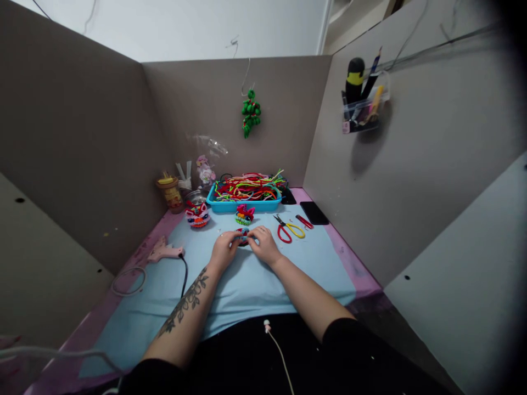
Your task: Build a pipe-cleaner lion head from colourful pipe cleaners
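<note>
A small red and blue craft piece (243, 236) is held between both hands over the light blue cloth. My left hand (225, 248) pinches its left side, fingers closed on it. On its right side, the fingers of my right hand (263, 244) are closed too. The fingertips partly hide the piece. Just behind the hands sits a small green, orange and pink figure (245, 215). A pink and red figure with a face (198, 215) stands to the left of it. Scissors with red and yellow handles (290, 229) lie to the right of my right hand.
A blue tray (245, 207) heaped with colourful strands (251, 188) stands at the back. A pink glue gun (164, 250) with its cord lies left. Red snips (304, 221) and a black phone (314, 213) lie right. Partitions enclose the table on three sides.
</note>
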{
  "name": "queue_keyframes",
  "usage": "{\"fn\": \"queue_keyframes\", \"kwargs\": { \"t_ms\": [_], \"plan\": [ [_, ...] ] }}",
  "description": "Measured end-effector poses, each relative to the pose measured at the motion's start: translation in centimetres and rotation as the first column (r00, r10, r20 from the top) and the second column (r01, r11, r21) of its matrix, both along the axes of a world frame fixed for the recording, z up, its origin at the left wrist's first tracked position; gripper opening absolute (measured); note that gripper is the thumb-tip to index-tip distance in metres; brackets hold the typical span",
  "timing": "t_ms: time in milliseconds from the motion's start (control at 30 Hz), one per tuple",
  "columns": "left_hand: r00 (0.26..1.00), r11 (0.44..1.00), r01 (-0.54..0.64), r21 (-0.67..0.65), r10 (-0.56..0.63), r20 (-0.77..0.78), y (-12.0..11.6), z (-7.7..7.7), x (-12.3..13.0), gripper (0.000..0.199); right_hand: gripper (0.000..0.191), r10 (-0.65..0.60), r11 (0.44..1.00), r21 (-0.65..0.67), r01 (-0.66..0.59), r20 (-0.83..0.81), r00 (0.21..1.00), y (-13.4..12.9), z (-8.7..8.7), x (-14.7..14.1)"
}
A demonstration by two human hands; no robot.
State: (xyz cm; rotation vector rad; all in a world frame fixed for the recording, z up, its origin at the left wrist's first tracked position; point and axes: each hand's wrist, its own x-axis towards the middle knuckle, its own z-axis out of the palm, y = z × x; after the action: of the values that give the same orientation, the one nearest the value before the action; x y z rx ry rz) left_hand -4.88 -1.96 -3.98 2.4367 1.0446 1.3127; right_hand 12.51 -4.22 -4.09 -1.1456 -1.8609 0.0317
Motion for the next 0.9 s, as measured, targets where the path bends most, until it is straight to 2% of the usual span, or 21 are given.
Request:
{"fn": "queue_keyframes", "kwargs": {
  "t_ms": [267, 467, 567, 700, 767, 833, 900],
  "plan": [
    [0.996, 1.000, -0.011, 0.015, 0.012, -0.084, 0.0, 0.1, 0.0, 0.013, 0.009, -0.023, 0.998, 0.057, 0.016, 0.121, 0.992, -0.4, 0.1, -0.3],
    [1.000, 0.992, 0.004, -0.129, -0.001, 0.026, -0.2, 0.0, 0.2, 0.013, 0.013, -0.093, 0.989, 0.135, 0.064, 0.222, 0.971, -0.4, 0.0, -0.4],
    [0.997, 0.982, 0.026, -0.185, -0.011, 0.077, -0.1, 0.0, 0.2, 0.013, 0.014, -0.099, 0.986, 0.149, 0.072, 0.186, 0.977, -0.5, 0.1, -0.6],
    [0.994, 0.986, 0.024, -0.165, -0.006, 0.108, -0.1, 0.1, 0.2, 0.015, 0.016, -0.065, 0.990, 0.126, 0.066, -0.010, 0.998, -0.2, 0.3, 0.0],
    [0.991, 0.986, 0.000, -0.167, 0.022, 0.134, -0.1, 0.2, 0.2, 0.017, 0.025, -0.146, 0.983, 0.093, 0.159, -0.131, 0.981, 0.3, 0.3, 1.2],
    [0.981, 0.978, -0.029, -0.208, 0.068, 0.181, -0.2, 0.4, 0.2, 0.020, 0.026, -0.330, 0.942, 0.004, 0.336, -0.182, 0.926, 1.0, 0.3, 2.9],
    [0.963, 0.955, -0.048, -0.292, 0.121, 0.239, -0.1, 0.6, 0.3, 0.022, 0.022, -0.477, 0.874, -0.134, 0.467, -0.058, 0.877, 1.6, 0.2, 4.4]
  ]
}}
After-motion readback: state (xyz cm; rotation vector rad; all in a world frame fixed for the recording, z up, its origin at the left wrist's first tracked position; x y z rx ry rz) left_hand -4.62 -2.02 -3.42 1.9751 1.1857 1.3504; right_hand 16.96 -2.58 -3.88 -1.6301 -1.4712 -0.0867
